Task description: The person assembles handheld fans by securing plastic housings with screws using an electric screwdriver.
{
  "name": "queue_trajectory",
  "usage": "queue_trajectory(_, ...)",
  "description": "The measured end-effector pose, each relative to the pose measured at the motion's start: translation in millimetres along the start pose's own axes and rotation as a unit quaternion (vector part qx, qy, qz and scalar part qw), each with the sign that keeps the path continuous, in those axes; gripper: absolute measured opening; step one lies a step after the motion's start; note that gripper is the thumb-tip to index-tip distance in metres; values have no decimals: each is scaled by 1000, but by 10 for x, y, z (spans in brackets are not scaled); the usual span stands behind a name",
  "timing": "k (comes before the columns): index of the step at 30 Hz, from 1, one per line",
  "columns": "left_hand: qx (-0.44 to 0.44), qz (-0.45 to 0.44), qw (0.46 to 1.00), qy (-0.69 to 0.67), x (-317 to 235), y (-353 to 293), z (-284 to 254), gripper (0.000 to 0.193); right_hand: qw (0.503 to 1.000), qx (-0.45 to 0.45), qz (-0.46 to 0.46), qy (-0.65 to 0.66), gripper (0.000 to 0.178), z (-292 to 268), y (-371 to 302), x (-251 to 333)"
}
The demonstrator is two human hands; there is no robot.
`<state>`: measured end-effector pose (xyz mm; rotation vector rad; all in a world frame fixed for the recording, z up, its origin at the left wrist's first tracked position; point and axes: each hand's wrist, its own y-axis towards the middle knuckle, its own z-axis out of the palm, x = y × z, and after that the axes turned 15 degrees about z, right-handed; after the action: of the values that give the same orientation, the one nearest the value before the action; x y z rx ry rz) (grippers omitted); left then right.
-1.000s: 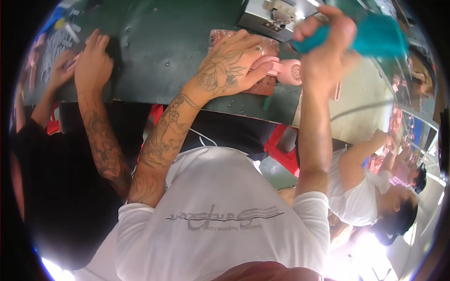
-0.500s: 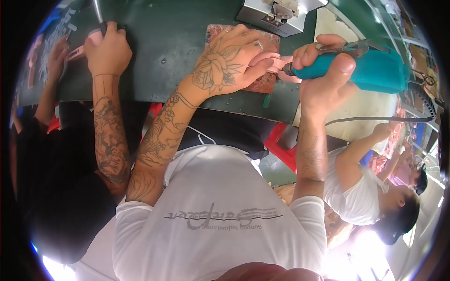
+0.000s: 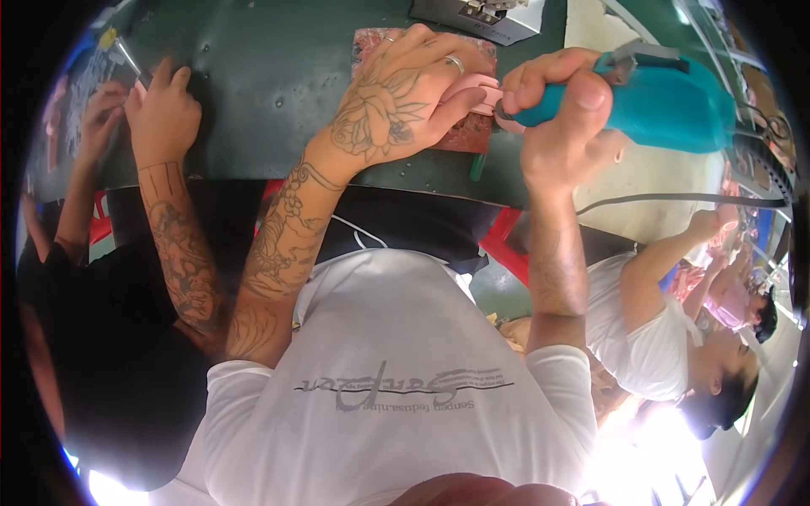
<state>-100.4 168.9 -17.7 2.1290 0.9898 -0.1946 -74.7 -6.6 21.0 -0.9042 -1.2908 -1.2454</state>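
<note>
My left hand is closed on a small pink strap-like piece, its thumb along the near side. The piece is held over a worn red board on the dark green table, and the rest of it is hidden under my fingers. My right hand grips a teal corded power tool lying almost level. The tool's dark nose points left, close against the right end of the pink piece. Whether they touch I cannot tell.
A silver metal box stands beyond the board. The tool's black cord runs behind my right wrist. At left, a co-worker's hand holds a slim metal-shafted tool. Another person in white sits at right. A red stool shows below.
My hands, the piece and the tool sit slightly higher and further left in view, as does the board. The pink end right of the tool's nose no longer shows. The co-worker's hand has moved down-left.
</note>
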Motion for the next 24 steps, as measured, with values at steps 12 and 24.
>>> queue_trajectory(12,-39,11,981,191,-45,-272,-726,23,987,-13,-54,151,75,-156,-796,365)
queue_trajectory(24,51,-2,989,142,-79,48,-500,54,996,-77,27,41,78,-323,-1098,322)
